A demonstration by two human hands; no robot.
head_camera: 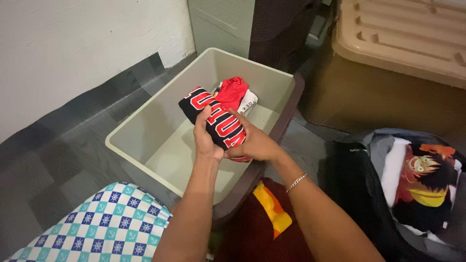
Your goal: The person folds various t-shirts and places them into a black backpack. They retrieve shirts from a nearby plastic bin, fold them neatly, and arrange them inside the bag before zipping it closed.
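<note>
Fingers of left hand wrapped over near end of rolled black garment with red lettering; right hand closed on same roll from the right. Roll held above grey plastic bin, just beside a red folded cloth lying at the bin's far side. Open dark bag with printed shirt at right; lidded tan tub beyond.
</note>
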